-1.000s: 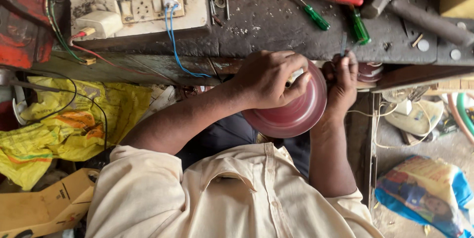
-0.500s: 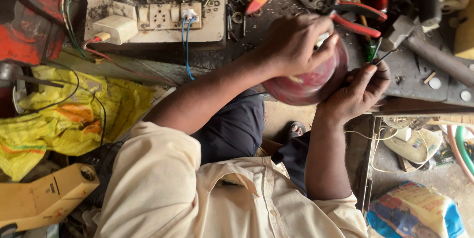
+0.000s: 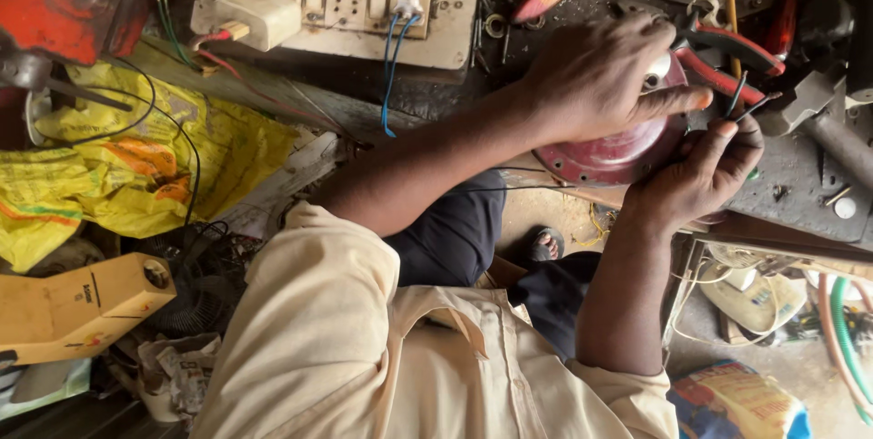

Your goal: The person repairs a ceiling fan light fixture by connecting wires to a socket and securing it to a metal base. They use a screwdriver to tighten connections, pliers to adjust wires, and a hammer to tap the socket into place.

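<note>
Head view: left hand point(image 3: 605, 75) spread over red housing point(image 3: 609, 152); right hand point(image 3: 705, 171) probably pinching wires point(image 3: 750, 102).

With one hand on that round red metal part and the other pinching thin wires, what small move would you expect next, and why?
Probably the right hand feeds the thin dark wires a little toward the round red metal housing. The wire ends sit just off its rim, and the left hand lies flat on top, pressing it steady at the edge of the dark workbench.

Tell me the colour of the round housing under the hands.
Dark red, dull and scuffed: the round metal housing, seen from the head camera, with the left hand resting on top.
</note>
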